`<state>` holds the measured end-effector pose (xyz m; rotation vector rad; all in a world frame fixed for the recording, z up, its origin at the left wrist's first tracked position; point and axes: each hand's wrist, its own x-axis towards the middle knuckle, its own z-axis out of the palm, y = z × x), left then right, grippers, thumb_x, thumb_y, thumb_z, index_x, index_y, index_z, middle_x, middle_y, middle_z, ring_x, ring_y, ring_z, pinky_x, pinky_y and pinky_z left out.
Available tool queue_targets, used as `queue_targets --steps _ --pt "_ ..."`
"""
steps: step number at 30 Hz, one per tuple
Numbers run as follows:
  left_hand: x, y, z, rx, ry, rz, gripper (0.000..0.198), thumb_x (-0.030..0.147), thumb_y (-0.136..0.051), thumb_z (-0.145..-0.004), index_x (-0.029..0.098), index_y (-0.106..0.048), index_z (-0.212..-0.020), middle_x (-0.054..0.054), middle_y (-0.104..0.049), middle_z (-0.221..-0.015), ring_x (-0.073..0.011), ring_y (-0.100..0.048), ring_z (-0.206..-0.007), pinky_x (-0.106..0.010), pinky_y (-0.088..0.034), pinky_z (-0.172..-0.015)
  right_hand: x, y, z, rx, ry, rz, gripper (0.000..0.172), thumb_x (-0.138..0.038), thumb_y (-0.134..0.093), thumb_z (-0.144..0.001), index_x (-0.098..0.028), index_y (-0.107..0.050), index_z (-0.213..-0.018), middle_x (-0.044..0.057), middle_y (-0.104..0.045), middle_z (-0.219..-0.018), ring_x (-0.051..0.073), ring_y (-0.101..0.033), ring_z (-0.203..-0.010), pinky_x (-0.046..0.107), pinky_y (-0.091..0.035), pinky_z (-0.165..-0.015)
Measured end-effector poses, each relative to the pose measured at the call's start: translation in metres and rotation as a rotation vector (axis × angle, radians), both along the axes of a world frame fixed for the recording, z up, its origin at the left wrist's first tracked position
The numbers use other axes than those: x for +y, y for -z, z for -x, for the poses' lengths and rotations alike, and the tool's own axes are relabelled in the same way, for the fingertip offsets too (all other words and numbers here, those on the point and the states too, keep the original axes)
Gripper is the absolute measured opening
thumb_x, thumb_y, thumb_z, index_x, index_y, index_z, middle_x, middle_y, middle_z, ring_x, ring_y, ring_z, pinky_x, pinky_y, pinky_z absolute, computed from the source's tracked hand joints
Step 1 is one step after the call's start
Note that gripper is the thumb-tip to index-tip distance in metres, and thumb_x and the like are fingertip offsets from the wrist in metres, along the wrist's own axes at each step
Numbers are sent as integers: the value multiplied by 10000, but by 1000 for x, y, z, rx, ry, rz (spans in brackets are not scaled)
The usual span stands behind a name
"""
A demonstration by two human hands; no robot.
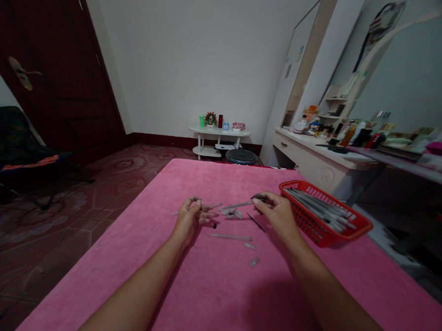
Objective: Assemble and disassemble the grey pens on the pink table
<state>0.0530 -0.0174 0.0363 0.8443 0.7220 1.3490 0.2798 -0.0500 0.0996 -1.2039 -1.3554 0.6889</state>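
Note:
My right hand (277, 211) pinches a clear pen barrel (240, 204) that points left, toward my other hand. My left hand (192, 216) has its thumb and forefinger pressed together, the other fingers stretched out; whatever is between them is too small to make out. Between the hands lies a small heap of clear pen pieces (232, 214). Nearer to me are a clear tube (231, 237), a small black plug (215, 226), a short clear piece (249, 246) and a clear cap (254, 262). A thin dark refill (256, 223) lies beside my right hand.
A red plastic basket (309, 228) holding several pens (319, 207) stands to the right of my right hand on the pink cloth (168, 287). Beyond the cloth are a round black stool (242, 156), a low white stand (219, 131) and a dressing table (313, 155).

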Motion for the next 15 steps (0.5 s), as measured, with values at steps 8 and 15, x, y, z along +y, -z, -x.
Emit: queue_targets --steps 8,15 --pt "7 7 -1 -114 31 18 269 276 -612 -844 191 -357 -823 -170 -695 -1025 -215 -717 -806 -296 -584 -689 -3 7 12 83 -75 24 234 -365 -698 -665 -156 -652 -763 34 -652 -675 170 -642 -612 276 -536 -591" --pt "2 1 -5 -165 32 39 180 200 -560 -874 159 -413 -778 -183 -685 -1059 -203 -717 -774 -319 -596 -721 -4 13 23 -13 -46 -21 204 -329 -656 -688 -145 -672 -773 65 -694 -745 188 -656 -697 273 -526 -628"
